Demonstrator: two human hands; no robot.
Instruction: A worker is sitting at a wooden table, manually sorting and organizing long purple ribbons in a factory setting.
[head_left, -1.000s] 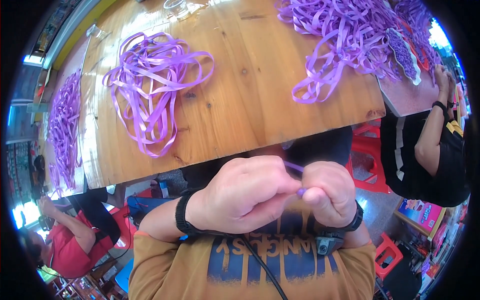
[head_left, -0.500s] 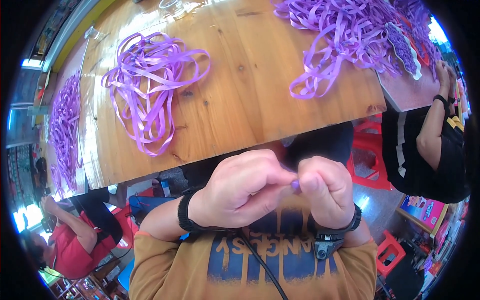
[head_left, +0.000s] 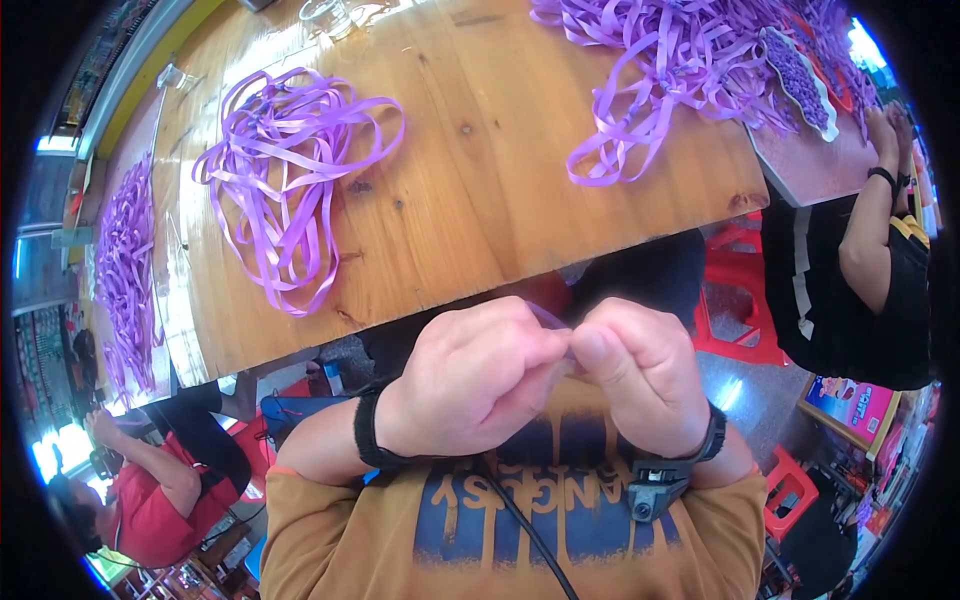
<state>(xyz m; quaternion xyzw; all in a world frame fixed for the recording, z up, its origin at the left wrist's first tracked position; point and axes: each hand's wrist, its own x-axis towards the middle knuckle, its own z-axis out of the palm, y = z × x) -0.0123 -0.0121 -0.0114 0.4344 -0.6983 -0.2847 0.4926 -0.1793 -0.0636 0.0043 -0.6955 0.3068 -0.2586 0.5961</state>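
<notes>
A person's two bare hands meet close to the chest, below the near edge of a long wooden table [head_left: 480, 200]. The left hand [head_left: 470, 385] is curled almost into a fist, and the right hand [head_left: 640, 375] is curled the same way, thumb tip pressed toward the left hand's fingers. Between them they pinch a small piece of purple ribbon [head_left: 548, 316]. Only a short strip shows, running from the top of the left knuckles down and to the right into the gap where the hands touch; the rest is hidden inside the fingers.

Each wrist wears a black band, and the right one carries a small dark device. The person wears an orange-brown shirt with blue lettering.

The table is pale, knotty wood, its edges bowed by the wide lens. A loose tangle of purple ribbon loops [head_left: 290, 170] lies on the left part of it, well apart from the hands. A much larger heap of ribbon [head_left: 680, 70] covers the far right end, with a narrow tray of small purple pieces [head_left: 795, 75] resting in it. Another purple pile [head_left: 125, 270] lies at the far left.

A second person in black [head_left: 870, 290] sits at the right by red plastic stools [head_left: 745, 290]. Someone in red [head_left: 150, 500] sits at the lower left.
</notes>
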